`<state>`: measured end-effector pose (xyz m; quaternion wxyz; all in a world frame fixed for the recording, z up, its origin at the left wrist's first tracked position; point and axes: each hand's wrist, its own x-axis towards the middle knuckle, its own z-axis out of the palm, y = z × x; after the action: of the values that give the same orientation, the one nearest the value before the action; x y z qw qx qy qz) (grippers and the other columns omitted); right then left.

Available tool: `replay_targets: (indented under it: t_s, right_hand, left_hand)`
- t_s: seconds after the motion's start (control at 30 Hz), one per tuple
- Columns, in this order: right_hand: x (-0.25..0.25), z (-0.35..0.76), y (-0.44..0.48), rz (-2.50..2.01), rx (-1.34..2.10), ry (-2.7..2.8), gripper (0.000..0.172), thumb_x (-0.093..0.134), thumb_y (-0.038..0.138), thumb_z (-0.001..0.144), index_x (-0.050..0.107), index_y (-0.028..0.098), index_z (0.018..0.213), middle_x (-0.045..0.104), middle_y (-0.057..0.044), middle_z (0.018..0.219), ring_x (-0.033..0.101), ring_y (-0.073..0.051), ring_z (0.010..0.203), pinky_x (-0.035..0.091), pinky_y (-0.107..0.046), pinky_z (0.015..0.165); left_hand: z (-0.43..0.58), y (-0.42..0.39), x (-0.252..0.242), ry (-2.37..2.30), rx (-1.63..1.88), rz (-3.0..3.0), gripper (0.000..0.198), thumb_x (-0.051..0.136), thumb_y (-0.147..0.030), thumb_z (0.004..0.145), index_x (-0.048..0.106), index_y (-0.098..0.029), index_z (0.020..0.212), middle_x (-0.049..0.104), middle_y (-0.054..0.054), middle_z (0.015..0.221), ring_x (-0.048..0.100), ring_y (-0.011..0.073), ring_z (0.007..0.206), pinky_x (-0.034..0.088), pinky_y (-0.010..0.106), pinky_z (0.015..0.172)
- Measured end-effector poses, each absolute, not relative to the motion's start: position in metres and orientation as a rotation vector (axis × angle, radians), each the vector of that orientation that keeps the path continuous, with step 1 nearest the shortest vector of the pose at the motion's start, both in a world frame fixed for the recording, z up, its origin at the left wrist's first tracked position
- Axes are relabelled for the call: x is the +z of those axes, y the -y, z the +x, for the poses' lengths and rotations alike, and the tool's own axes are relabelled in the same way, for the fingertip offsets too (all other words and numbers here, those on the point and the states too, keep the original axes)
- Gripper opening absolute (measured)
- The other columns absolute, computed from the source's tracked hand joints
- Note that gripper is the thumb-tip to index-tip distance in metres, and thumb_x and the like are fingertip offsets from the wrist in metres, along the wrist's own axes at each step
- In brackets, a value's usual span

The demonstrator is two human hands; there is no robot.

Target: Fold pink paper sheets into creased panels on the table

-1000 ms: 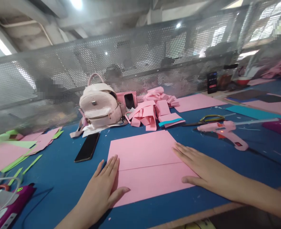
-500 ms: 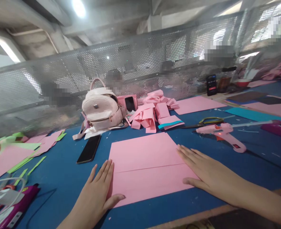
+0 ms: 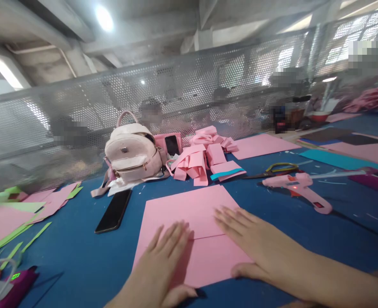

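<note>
A pink paper sheet (image 3: 179, 208), four-sided, matte and smooth, lies flat on the blue bench (image 3: 76, 226), left of the glue gun (image 3: 304, 185) and nearer the person. A straight line, crease or edge, crosses it; the left hand (image 3: 161, 263) and right hand (image 3: 256, 239) cover parts.

The one head camera looks forward and down from close above the tabletop (image 3: 76, 239)'s near edge, facing the mesh (image 3: 112, 92) past the far edge.

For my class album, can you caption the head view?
Left hand and right hand on pink paper, pink glue gun nearby.
</note>
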<state>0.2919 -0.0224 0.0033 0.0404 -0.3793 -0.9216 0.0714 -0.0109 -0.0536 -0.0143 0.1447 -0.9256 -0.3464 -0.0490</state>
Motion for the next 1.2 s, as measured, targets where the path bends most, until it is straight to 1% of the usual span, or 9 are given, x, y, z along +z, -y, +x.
replay_targets:
  t_s: [0.1, 0.23, 0.37, 0.47, 0.6, 0.7, 0.87, 1.03, 1.2]
  right_hand:
    - [0.01, 0.273, 0.019, -0.962, 0.368, 2.893, 0.089, 0.067, 0.06, 0.083, 0.036, 0.012, 0.152, 0.031, -0.018, 0.156, 0.032, -0.038, 0.144, 0.033, -0.058, 0.117]
    - [0.012, 0.263, 0.011, -0.85, 0.453, 2.933, 0.085, 0.058, 0.065, 0.087, 0.04, 0.012, 0.15, 0.037, -0.019, 0.154, 0.037, -0.037, 0.142, 0.033, -0.056, 0.117]
    - [0.002, 0.259, 0.006, -0.821, 0.244, 3.048, 0.087, 0.067, 0.065, 0.08, 0.045, 0.015, 0.148, 0.04, -0.025, 0.151, 0.042, -0.043, 0.138, 0.04, -0.059, 0.11]
    - [-0.007, 0.257, 0.006, -0.786, 0.127, 3.041, 0.088, 0.073, 0.064, 0.076, 0.048, 0.018, 0.147, 0.042, -0.027, 0.149, 0.045, -0.047, 0.134, 0.042, -0.062, 0.105]
    - [-0.005, 0.254, 0.009, -0.79, 0.164, 3.035, 0.088, 0.072, 0.064, 0.077, 0.049, 0.016, 0.146, 0.043, -0.029, 0.148, 0.044, -0.049, 0.134, 0.042, -0.064, 0.104]
    - [0.005, 0.251, 0.013, -0.844, 0.178, 3.053, 0.084, 0.068, 0.063, 0.081, 0.049, 0.014, 0.146, 0.042, -0.031, 0.147, 0.042, -0.05, 0.134, 0.043, -0.066, 0.103]
    - [0.014, 0.24, 0.015, -0.822, 0.214, 3.013, 0.074, 0.046, 0.067, 0.093, 0.054, 0.013, 0.142, 0.047, -0.027, 0.146, 0.039, -0.047, 0.138, 0.038, -0.065, 0.108]
    - [0.014, 0.214, 0.011, -0.666, 0.216, 2.98, 0.071, 0.051, 0.065, 0.092, 0.058, 0.011, 0.138, 0.053, -0.023, 0.143, 0.047, -0.041, 0.134, 0.034, -0.058, 0.113]
    - [0.015, 0.175, 0.004, -0.483, 0.109, 2.963, 0.063, 0.05, 0.061, 0.094, 0.062, 0.011, 0.131, 0.061, -0.022, 0.135, 0.057, -0.035, 0.124, 0.042, -0.051, 0.104]
  left_hand:
    - [0.003, 0.049, -0.029, 0.889, -0.221, -2.704, 0.094, 0.03, -0.073, 0.093, 0.007, -0.009, 0.159, 0.034, 0.014, 0.157, 0.034, 0.0278, 0.146, 0.027, 0.043, 0.119]
    - [0.001, 0.044, -0.039, 0.826, -0.222, -2.662, 0.076, 0.038, -0.05, 0.102, 0.01, -0.007, 0.158, 0.044, 0.014, 0.152, 0.043, 0.025, 0.14, 0.037, 0.038, 0.113]
    - [-0.01, 0.042, -0.038, 0.788, -0.281, -2.616, 0.077, 0.033, -0.061, 0.1, 0.031, -0.005, 0.152, 0.054, 0.015, 0.144, 0.051, 0.0253, 0.134, 0.043, 0.036, 0.109]
    - [-0.023, 0.047, -0.037, 0.857, -0.343, -2.612, 0.078, 0.038, -0.066, 0.096, 0.039, -0.008, 0.148, 0.058, 0.014, 0.141, 0.054, 0.025, 0.132, 0.046, 0.036, 0.109]
    - [-0.046, 0.064, -0.032, 1.037, -0.373, -2.542, 0.071, 0.047, -0.064, 0.095, 0.045, -0.014, 0.145, 0.059, 0.012, 0.14, 0.061, 0.0265, 0.124, 0.053, 0.037, 0.102]
    - [-0.058, 0.074, -0.021, 1.074, -0.384, -2.522, 0.059, 0.047, -0.055, 0.098, 0.048, -0.016, 0.143, 0.06, 0.01, 0.138, 0.064, 0.0248, 0.12, 0.057, 0.033, 0.098]
    - [-0.067, 0.081, -0.007, 1.078, -0.303, -2.482, 0.048, 0.047, -0.044, 0.1, 0.052, -0.015, 0.138, 0.063, 0.007, 0.135, 0.066, 0.0213, 0.117, 0.058, 0.031, 0.096]
    - [-0.074, 0.082, -0.009, 1.044, -0.357, -2.421, 0.047, 0.045, -0.046, 0.101, 0.056, -0.012, 0.133, 0.067, 0.008, 0.13, 0.067, 0.0188, 0.115, 0.054, 0.027, 0.099]
    - [-0.08, 0.084, -0.014, 1.007, -0.304, -2.38, 0.047, 0.047, -0.045, 0.1, 0.058, -0.011, 0.129, 0.067, 0.009, 0.129, 0.067, 0.0189, 0.116, 0.052, 0.028, 0.102]
